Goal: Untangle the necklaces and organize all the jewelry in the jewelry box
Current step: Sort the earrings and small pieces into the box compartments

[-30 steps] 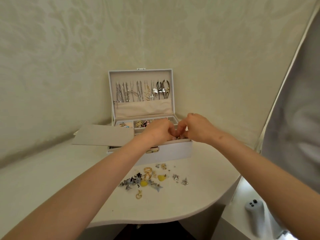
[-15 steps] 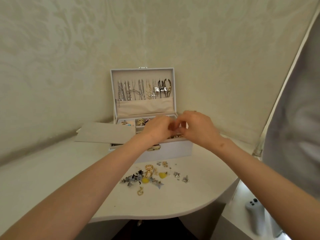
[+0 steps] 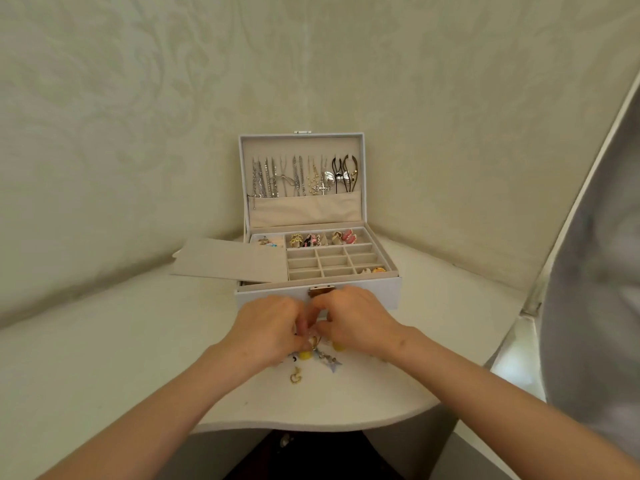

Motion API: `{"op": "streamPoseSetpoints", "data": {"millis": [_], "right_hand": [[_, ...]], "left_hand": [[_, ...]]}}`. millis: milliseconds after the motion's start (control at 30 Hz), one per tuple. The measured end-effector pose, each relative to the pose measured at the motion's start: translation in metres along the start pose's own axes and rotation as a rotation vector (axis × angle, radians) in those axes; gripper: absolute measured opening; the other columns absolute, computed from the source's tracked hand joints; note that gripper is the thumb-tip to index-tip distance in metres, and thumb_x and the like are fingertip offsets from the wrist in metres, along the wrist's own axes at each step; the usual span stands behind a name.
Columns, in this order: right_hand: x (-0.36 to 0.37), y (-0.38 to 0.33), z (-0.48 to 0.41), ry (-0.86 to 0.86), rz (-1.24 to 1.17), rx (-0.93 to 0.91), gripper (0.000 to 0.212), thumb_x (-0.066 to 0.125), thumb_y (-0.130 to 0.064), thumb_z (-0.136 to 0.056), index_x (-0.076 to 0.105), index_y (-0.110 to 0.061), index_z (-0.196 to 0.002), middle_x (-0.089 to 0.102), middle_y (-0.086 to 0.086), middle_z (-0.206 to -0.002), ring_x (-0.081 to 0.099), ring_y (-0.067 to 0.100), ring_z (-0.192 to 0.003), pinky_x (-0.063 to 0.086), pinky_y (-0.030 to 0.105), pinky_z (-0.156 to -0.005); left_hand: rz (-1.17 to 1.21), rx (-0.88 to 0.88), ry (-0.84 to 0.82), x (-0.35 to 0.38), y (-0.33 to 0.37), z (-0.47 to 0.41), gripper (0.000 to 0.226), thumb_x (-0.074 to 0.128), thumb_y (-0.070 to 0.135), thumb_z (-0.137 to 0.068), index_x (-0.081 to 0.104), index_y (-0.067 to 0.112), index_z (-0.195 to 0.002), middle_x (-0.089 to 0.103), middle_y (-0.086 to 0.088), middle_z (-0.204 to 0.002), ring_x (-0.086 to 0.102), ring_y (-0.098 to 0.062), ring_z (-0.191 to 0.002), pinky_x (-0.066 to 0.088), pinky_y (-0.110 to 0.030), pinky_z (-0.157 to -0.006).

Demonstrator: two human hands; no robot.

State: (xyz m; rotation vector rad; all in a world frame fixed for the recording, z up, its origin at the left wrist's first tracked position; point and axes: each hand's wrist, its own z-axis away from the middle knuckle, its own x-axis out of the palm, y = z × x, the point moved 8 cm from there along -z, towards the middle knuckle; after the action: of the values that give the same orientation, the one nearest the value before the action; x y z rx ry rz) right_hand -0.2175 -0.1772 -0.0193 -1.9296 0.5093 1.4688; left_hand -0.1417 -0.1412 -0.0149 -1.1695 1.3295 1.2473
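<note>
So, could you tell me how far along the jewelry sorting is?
Done: necklaces hang in the jewelry box lid, and several tray compartments hold pieces. In hand: left hand and right hand work at the loose pile on the table. Left: that pile, including a gold charm.

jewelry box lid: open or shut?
Open. The jewelry box lid stands upright, necklaces hanging inside it, tray compartments exposed below.

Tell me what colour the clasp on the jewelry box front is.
Brassy gold; the clasp shows best in the head view.
</note>
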Motion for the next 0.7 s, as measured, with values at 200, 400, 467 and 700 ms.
{"op": "streamPoseSetpoints", "data": {"millis": [200,400,467,700], "right_hand": [[0.002,0.002,0.0,-0.029,0.029,0.036,0.018,0.062,-0.027,-0.087,0.067,-0.019,-0.102,0.067,0.003,-0.103,0.057,0.023,-0.102,0.034,0.027,-0.071],[0.0,0.009,0.008,0.027,-0.068,0.105,0.012,0.064,-0.025,-0.085,0.068,-0.019,-0.095,0.068,0.0,-0.1,0.059,0.02,-0.098,0.035,0.026,-0.071],[-0.006,0.014,0.01,0.041,-0.157,0.137,0.006,0.069,-0.028,-0.082,0.067,-0.023,-0.085,0.067,-0.005,-0.085,0.059,0.012,-0.084,0.038,0.026,-0.069],[-0.052,0.048,0.019,0.295,-0.783,0.25,0.016,0.079,-0.02,-0.074,0.066,-0.018,-0.064,0.063,0.015,-0.063,0.039,0.008,-0.044,0.034,0.023,-0.048]], "left_hand": [[0.056,-0.006,-0.009,0.006,0.003,-0.003,0.021,0.069,0.035,-0.081,0.062,0.027,-0.1,0.049,0.01,-0.087,0.055,-0.014,-0.102,0.033,-0.023,-0.068],[0.046,-0.004,-0.041,0.011,0.004,-0.007,0.019,0.068,0.033,-0.082,0.063,0.025,-0.098,0.061,0.005,-0.105,0.055,-0.015,-0.105,0.035,-0.022,-0.072],[0.042,-0.002,-0.036,0.011,0.004,-0.008,0.019,0.068,0.033,-0.083,0.063,0.025,-0.099,0.06,0.005,-0.108,0.054,-0.016,-0.106,0.035,-0.023,-0.073],[0.197,0.011,0.078,-0.008,0.007,-0.004,0.015,0.07,0.034,-0.08,0.057,0.027,-0.078,0.048,0.015,-0.072,0.051,-0.009,-0.078,0.032,-0.023,-0.06]]}}
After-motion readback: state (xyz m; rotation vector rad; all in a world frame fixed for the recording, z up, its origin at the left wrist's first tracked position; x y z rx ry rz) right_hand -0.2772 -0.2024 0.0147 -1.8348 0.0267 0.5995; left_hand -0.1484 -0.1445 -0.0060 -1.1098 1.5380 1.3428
